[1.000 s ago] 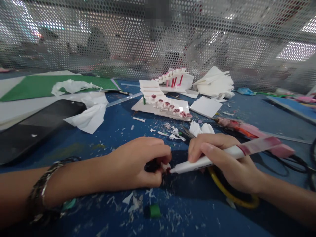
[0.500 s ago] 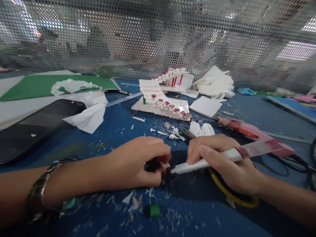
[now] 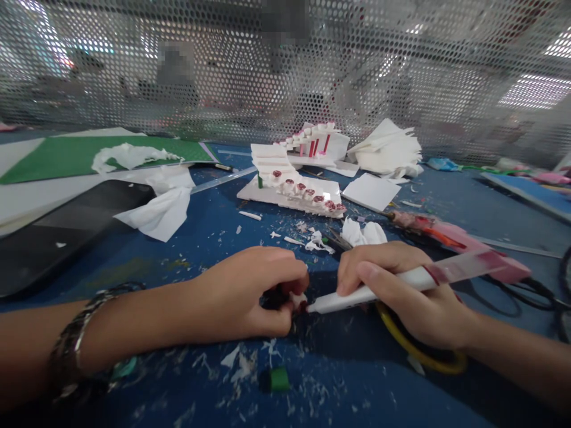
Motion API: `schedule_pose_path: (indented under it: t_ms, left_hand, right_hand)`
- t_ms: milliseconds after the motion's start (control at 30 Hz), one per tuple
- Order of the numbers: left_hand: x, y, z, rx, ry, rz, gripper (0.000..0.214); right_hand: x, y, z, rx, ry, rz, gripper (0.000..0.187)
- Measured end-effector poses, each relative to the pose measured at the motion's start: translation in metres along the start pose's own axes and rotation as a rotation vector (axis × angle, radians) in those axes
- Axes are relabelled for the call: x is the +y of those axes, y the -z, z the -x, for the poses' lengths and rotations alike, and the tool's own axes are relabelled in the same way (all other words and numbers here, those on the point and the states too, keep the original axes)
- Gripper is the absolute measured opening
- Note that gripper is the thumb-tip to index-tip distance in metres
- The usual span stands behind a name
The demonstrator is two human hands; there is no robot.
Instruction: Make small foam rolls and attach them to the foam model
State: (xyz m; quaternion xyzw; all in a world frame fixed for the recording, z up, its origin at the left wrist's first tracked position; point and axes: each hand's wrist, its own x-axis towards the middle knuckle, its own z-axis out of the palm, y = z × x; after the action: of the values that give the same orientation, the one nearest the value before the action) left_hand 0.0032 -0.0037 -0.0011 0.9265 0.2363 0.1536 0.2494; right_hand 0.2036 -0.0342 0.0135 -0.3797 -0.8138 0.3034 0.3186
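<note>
Our right hand (image 3: 417,312) grips the marker (image 3: 419,278), nib leftward, long axis rising rightward; our left hand (image 3: 254,291) pinches a white piece (image 3: 298,301).

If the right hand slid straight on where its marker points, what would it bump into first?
The marker leads, so its tip would probably meet the small white piece with dark red on it, pinched in the left hand. They look very close; I can't tell whether they already touch.

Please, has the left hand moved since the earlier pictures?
No, not visibly: the left hand keeps the same place relative to the green scrap on the table.
</note>
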Motion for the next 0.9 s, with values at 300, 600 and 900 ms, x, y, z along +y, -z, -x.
schedule_pose_path:
  t_ms: [300,600,900]
  left_hand:
    - [0.0002,0.0012,0.0005,-0.01,0.004,-0.002,0.013]
    - [-0.0005,-0.0004,0.0008,-0.002,0.002,0.004,0.014]
    - [0.0036,-0.0003,0.0024,0.046,0.07,-0.034,0.011]
  right_hand:
    - [-0.0014,0.0005,-0.001,0.016,0.006,0.006,0.03]
    - [0.0003,0.0016,-0.0014,0.086,-0.05,-0.092,0.033]
    - [-0.0018,-0.0014,-0.003,0.09,-0.07,-0.112,0.032]
